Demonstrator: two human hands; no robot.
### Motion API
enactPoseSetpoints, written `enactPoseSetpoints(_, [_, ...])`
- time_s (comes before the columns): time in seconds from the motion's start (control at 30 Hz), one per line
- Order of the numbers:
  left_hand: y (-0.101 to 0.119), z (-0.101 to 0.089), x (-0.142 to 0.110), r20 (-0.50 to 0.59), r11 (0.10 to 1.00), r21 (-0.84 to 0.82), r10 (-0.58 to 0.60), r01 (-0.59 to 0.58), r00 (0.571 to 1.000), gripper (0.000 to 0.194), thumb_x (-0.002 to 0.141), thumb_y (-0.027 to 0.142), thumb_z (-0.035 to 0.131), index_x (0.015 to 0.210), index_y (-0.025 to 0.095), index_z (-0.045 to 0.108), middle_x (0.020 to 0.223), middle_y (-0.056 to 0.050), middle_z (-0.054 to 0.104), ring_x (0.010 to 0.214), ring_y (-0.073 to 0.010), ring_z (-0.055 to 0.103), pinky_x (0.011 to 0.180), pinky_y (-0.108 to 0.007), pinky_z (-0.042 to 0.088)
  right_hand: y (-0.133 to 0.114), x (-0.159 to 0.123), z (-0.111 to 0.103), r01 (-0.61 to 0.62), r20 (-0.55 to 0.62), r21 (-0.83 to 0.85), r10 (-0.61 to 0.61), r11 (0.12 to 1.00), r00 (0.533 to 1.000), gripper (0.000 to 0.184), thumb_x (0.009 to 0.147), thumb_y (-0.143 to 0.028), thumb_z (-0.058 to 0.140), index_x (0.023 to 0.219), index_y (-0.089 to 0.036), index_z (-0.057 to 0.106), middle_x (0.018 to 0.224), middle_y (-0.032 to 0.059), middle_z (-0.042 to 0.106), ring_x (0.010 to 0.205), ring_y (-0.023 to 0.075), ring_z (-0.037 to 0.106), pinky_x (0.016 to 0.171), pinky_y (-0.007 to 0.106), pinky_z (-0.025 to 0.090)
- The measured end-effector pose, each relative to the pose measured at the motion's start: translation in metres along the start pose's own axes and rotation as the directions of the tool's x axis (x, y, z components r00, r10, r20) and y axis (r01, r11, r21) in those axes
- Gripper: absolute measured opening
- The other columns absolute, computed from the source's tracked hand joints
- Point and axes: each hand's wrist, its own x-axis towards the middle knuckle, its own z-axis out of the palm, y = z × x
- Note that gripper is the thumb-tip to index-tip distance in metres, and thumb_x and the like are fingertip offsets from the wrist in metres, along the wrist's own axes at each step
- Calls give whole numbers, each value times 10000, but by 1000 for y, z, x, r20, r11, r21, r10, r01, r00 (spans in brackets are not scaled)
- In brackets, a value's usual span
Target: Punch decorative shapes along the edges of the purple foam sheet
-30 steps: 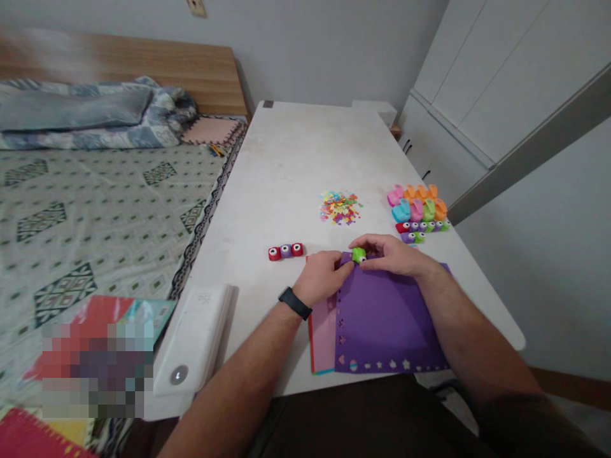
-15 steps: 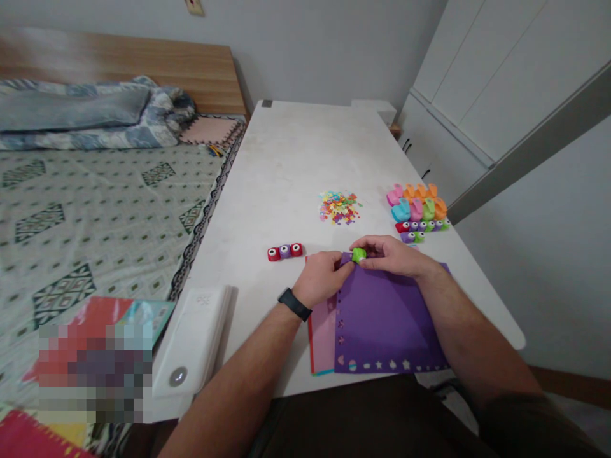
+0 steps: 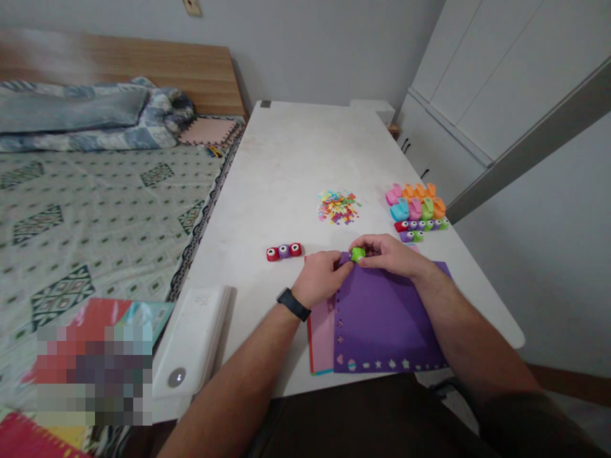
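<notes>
A purple sheet point(image 3: 386, 318) lies in front of me with shaped holes along its left and near edges. Its far left corner is pinched by my left hand point(image 3: 323, 277), which is closed, with a black band on the wrist. My right hand point(image 3: 389, 254) is closed around a small green craft punch point(image 3: 358, 255) at the sheet's far edge, right beside my left fingertips. Whether the edge sits inside the punch's slot is hidden by the fingers. Under the purple sheet, a pink sheet point(image 3: 322, 337) sticks out on the left.
Three small punches point(image 3: 284, 251) stand in a row left of the hands. A heap of coloured paper cutouts point(image 3: 338, 207) lies beyond them. Several more punches point(image 3: 415, 208) are grouped at the right edge. A white device point(image 3: 193, 340) rests on the table's near left, beside the bed point(image 3: 109, 210).
Almost nothing differs. Both hands keep their hold on the sheet and the green punch, and the view has shifted very slightly.
</notes>
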Motion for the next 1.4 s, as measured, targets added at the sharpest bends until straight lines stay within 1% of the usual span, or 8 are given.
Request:
enactPoseSetpoints(0.13, [0, 1, 0, -8, 1000, -3, 7, -7, 1000, 371, 936, 438, 532, 676, 177, 579, 596, 27, 527, 577, -115, 452, 559, -282, 234, 0, 1, 1, -4, -12, -8, 4, 1000, 1000, 329, 794, -267, 775, 1097, -172, 686, 948, 20, 679, 800, 149, 598, 747, 281, 456])
enactPoseSetpoints(0.27, [-1, 1, 0, -11, 1000, -1, 17, -17, 1000, 377, 937, 443, 529, 672, 178, 568, 596, 28, 526, 576, -113, 454, 561, -283, 234, -1, 2, 2, -4, -31, -44, 2, 999, 1000, 312, 788, -257, 770, 1076, -170, 690, 936, 22, 681, 806, 155, 601, 763, 287, 462])
enactPoseSetpoints(0.53, [-1, 1, 0, -10, 1000, 3, 19, -19, 1000, 377, 937, 439, 528, 661, 182, 545, 585, 32, 501, 570, -114, 453, 558, -286, 236, 5, 4, 2, -10, -28, -84, 7, 996, 1000, 300, 783, -265, 764, 1060, -172, 695, 912, 22, 683, 793, 160, 604, 751, 287, 474])
enactPoseSetpoints(0.8, [-2, 2, 0, -8, 1000, -17, 2, -2, 1000, 395, 933, 466, 526, 657, 184, 551, 566, 37, 488, 553, -113, 444, 541, -281, 229, 3, 4, 2, -4, -29, -87, 2, 996, 1000, 295, 774, -273, 772, 1041, -170, 701, 880, 15, 676, 761, 148, 586, 719, 271, 458])
enactPoseSetpoints(1.0, [0, 0, -1, 23, 997, -63, -38, 40, 999, 430, 926, 524, 518, 697, 172, 611, 586, 25, 531, 565, -118, 464, 524, -273, 248, 3, 3, 1, 5, -24, -95, -7, 995, 1000, 289, 786, -267, 764, 1050, -167, 701, 876, 11, 663, 765, 145, 582, 715, 262, 449])
enactPoseSetpoints(1.17, [2, -2, -3, 54, 990, -134, -23, 30, 998, 414, 890, 549, 574, 759, 167, 664, 630, 18, 566, 590, -121, 493, 518, -261, 270, -1, 2, 2, 0, -32, -114, -3, 993, 999, 295, 775, -247, 760, 1053, -167, 698, 897, 18, 681, 781, 154, 594, 732, 272, 457])
enactPoseSetpoints(1.3, [5, -3, -5, 24, 993, -117, -25, 27, 999, 516, 854, 672, 590, 795, 170, 695, 651, 7, 587, 586, -125, 480, 522, -269, 271, -5, 2, 4, 0, -36, -144, -5, 990, 999, 276, 767, -195, 723, 1041, -168, 701, 914, 22, 695, 800, 159, 601, 748, 273, 461])
enactPoseSetpoints(1.4, [7, -3, -5, -3, 996, -86, -4, 3, 1000, 542, 847, 701, 595, 897, 181, 739, 698, -5, 636, 602, -132, 499, 548, -271, 289, -7, 1, 6, -2, -23, -163, -2, 987, 1000, 280, 768, -183, 704, 1048, -173, 704, 931, 22, 705, 807, 159, 606, 752, 272, 462])
